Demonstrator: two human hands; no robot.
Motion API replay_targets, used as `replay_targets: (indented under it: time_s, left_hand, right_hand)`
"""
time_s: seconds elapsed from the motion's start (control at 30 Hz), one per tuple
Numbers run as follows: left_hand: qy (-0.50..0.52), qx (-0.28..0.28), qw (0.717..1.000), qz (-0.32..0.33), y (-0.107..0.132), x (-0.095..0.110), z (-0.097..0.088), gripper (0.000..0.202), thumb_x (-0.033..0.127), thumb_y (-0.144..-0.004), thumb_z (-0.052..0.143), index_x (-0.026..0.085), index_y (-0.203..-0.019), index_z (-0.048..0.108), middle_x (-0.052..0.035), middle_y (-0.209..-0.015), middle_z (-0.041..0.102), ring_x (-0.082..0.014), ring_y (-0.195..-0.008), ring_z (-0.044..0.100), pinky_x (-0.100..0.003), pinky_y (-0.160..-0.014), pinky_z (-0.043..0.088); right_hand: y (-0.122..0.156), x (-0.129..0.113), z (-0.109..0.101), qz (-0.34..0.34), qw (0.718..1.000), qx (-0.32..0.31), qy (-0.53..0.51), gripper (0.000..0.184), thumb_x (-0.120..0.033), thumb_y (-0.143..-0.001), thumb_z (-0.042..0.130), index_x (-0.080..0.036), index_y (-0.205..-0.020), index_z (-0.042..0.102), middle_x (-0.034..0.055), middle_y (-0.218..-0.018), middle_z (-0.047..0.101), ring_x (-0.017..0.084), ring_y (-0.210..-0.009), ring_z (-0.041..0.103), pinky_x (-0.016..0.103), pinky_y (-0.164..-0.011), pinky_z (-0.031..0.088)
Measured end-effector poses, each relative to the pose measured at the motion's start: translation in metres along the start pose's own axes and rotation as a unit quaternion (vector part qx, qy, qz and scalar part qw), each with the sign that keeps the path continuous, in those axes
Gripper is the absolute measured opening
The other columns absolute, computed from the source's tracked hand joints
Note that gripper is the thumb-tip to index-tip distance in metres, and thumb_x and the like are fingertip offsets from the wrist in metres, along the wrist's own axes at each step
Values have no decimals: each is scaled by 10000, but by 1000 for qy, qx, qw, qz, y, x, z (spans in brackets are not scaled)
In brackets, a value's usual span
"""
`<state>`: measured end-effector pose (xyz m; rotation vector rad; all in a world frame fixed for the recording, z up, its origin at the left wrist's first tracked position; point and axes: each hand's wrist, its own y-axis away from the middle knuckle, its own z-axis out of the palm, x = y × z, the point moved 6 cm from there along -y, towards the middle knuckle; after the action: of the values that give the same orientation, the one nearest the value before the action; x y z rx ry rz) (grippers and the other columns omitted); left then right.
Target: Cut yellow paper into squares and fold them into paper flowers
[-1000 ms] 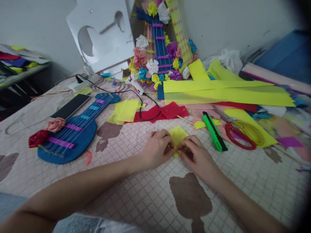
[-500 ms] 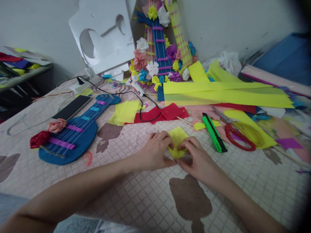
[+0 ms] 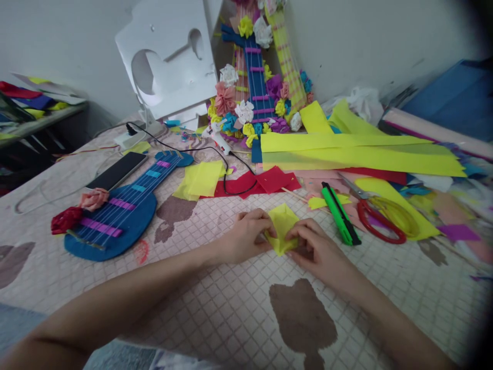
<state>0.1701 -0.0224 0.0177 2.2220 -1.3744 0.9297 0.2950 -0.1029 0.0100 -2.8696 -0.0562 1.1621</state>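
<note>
A small folded piece of yellow crepe paper (image 3: 282, 223) lies between my hands, near the middle of the table. My left hand (image 3: 250, 235) pinches its left edge, with the thumb tucked underneath. At its right edge my right hand (image 3: 314, 244) grips the paper between curled fingers and thumb. A green box cutter (image 3: 339, 213) rests just right of my right hand. Beyond it lie scissors (image 3: 381, 221) with red and yellow handles. To the left is a blue toy guitar (image 3: 127, 213) with purple and light blue bars, strings and two paper roses.
Red paper pieces (image 3: 250, 184) and yellow squares (image 3: 200, 180) lie ahead of my hands. A white glue gun (image 3: 217, 139) trails a black cord across the table. Long yellow strips (image 3: 362, 154) cover the right back; flower-decorated guitars (image 3: 258, 77) lean on the wall. A phone (image 3: 117, 169) lies left.
My fingers have shifted along the yellow paper's edges, and my fingertips have drawn apart at the near corner, showing more of the paper. The whole view has shifted slightly.
</note>
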Motion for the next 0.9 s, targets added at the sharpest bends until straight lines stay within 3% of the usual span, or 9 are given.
replay_targets:
  time_s: [0.13, 0.3, 0.9]
  left_hand:
    - [26, -25, 999, 36, 0, -3, -1, 77, 116, -744, 638, 185, -777, 639, -44, -1051, 552, -184, -1046, 527, -398, -950, 343]
    - [22, -38, 998, 42, -1, -2, -5, 50, 153, -754, 643, 191, -783, 658, -54, -1071, 554, -195, -1061, 521, -393, -943, 363]
    - [-59, 31, 998, -3, -6, 0, 5, 62, 190, -762, 614, 163, -757, 559, -31, -933, 571, -189, -931, 546, -407, -868, 343]
  right_hand:
    - [1, 0, -3, -28, 995, -82, -46, 132, -105, -797, 494, -220, -794, 559, 33, -954, 473, 149, -821, 538, 271, -647, 500]
    - [2, 0, -4, -24, 994, -91, -49, 95, -153, -824, 509, -219, -788, 566, 32, -941, 482, 145, -777, 536, 281, -636, 494]
    - [-3, -7, 5, -24, 996, 57, 59, 88, -127, -815, 495, -206, -788, 520, 27, -832, 507, 159, -742, 547, 297, -650, 475]
